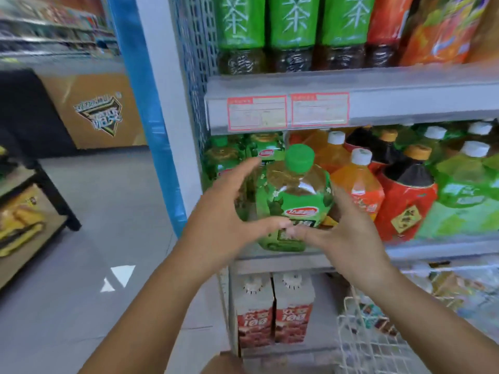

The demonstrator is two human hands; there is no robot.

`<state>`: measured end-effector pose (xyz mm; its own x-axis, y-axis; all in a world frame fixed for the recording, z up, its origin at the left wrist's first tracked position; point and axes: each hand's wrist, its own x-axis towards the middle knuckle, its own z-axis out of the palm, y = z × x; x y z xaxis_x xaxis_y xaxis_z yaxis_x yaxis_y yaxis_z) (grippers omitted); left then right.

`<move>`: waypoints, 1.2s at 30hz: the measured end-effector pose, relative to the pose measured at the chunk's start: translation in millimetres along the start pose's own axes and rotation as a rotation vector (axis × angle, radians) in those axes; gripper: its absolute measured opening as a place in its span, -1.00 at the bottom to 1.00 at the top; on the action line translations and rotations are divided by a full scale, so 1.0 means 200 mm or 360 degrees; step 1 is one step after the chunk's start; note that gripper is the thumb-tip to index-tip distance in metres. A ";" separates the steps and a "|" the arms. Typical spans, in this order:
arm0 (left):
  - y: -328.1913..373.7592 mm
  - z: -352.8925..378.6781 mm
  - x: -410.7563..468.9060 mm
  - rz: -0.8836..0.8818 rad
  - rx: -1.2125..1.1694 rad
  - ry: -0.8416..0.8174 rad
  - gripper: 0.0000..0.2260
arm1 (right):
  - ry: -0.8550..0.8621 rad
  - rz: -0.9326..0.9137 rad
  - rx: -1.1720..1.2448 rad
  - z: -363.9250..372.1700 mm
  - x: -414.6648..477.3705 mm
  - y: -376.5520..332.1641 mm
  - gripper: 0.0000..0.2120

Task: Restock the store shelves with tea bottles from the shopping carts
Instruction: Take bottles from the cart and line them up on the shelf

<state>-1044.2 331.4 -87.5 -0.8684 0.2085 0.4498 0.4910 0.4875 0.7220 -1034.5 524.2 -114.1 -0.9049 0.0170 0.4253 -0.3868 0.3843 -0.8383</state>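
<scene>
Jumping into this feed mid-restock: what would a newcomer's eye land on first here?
The green-capped tea bottle sits dead centre, held between the left hand and right hand at the front edge of the middle shelf. Next come the red-labelled dark bottle to its right and the row of green-labelled bottles on the shelf above.
</scene>
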 end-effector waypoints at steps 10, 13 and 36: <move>-0.23 -0.06 -0.14 -0.0154 -0.0002 0.0865 -0.38 | -0.0004 0.0166 -0.0025 0.23 0.34 0.33 -0.32; -0.27 -0.04 -0.12 -0.0258 -0.0025 0.0778 -0.40 | -0.0017 0.0252 0.0060 0.26 0.41 0.39 -0.28; -0.10 0.38 -0.35 0.0101 -0.0082 0.0606 -0.62 | -0.0411 0.0272 -0.0004 -0.25 -0.15 0.25 -0.68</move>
<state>-998.0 370.0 -174.0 -0.7532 -0.0971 0.6505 0.5544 0.4384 0.7074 -1018.2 588.4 -151.2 -0.9722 -0.1533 0.1773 -0.2250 0.3985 -0.8892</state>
